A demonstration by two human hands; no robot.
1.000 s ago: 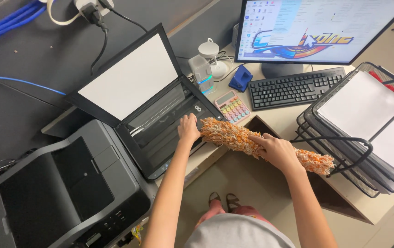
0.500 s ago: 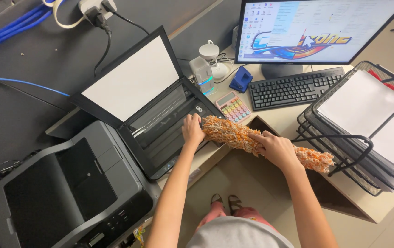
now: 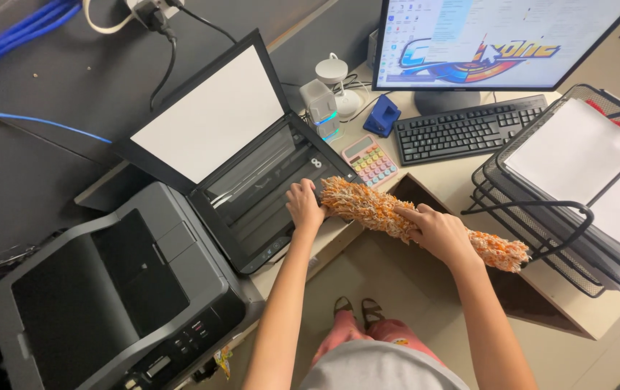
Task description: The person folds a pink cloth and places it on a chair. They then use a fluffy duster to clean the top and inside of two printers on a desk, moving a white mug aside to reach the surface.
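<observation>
The orange duster [image 3: 368,206] lies lengthwise between both hands, right hand [image 3: 440,235] wrapped around its middle, left hand [image 3: 304,204] clasping its tip over the open scanner [image 3: 267,195] at the bench's left edge.

The fluffy orange-and-white duster [image 3: 375,208] lies slanted across the desk's front edge just right of the open flatbed scanner [image 3: 267,195], its upper-left end touching the scanner's near corner.
</observation>
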